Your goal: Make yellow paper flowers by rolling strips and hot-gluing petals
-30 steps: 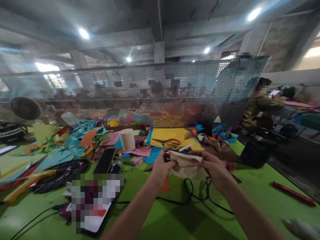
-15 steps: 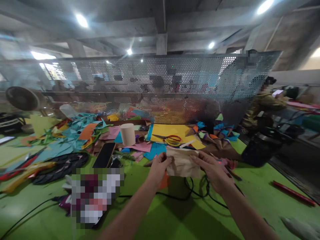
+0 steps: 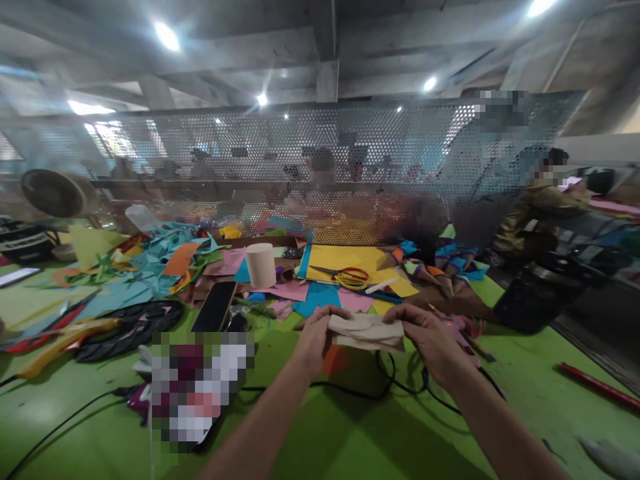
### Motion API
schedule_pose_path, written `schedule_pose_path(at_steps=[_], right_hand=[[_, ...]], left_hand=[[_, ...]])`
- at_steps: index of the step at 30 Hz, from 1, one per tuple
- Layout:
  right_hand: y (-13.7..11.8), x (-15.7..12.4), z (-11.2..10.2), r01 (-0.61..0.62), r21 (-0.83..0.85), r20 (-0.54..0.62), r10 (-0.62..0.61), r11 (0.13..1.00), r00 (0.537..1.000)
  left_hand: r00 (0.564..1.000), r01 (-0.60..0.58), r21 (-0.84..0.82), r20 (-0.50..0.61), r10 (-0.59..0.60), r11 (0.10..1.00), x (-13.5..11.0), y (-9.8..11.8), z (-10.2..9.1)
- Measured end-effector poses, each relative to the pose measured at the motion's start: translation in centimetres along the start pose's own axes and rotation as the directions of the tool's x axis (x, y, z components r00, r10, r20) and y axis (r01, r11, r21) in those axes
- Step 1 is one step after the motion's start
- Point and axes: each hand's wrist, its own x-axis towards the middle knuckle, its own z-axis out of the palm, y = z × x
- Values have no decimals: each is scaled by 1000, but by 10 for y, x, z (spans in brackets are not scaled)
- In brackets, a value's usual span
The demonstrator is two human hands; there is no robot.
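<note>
Both hands hold a folded beige paper (image 3: 369, 332) above the green bench (image 3: 320, 433), near its middle. Left hand (image 3: 315, 337) pinches the paper's left end, fingers closed on it, thumb on top. Right hand (image 3: 430, 340) grips the right end, fingers curled over the edge. Paper lies about flat between them, creased, maybe doubled over; blur makes the folds hard to read. Below the hands a black cable (image 3: 385, 383) loops across the bench, an orange scrap (image 3: 334, 360) just under the left hand. Behind: scissors (image 3: 345, 275) with red-yellow handles on a yellow sheet (image 3: 345, 260), a beige roll (image 3: 261, 265) upright, a phone (image 3: 215, 307) lying flat, coloured paper scraps (image 3: 150, 267) piled left. Perforated screen (image 3: 320, 173) at the bench's far edge.
</note>
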Motion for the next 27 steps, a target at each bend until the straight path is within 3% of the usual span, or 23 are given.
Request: schedule_pose_path(at_steps=[3, 7, 12, 21, 27], right_hand=[[-1, -1, 0, -8, 21, 1, 8, 1000, 1000], [0, -1, 2, -6, 102, 1, 6, 995, 1000], [6, 3, 4, -57, -6, 36, 57, 998, 998], [2, 1, 5, 41, -6, -42, -41, 999, 998], [1, 0, 8, 64, 88, -70, -58, 994, 996]], left_hand=[[998, -56, 11, 39, 55, 998, -1, 2, -2], [989, -148, 178, 36, 144, 973, 4, -3, -5], [969, -246, 221, 77, 235, 944, 8, -9, -5], [991, -131, 280, 68, 116, 951, 2, 0, -1], [995, -70, 91, 79, 62, 993, 2, 6, -3]])
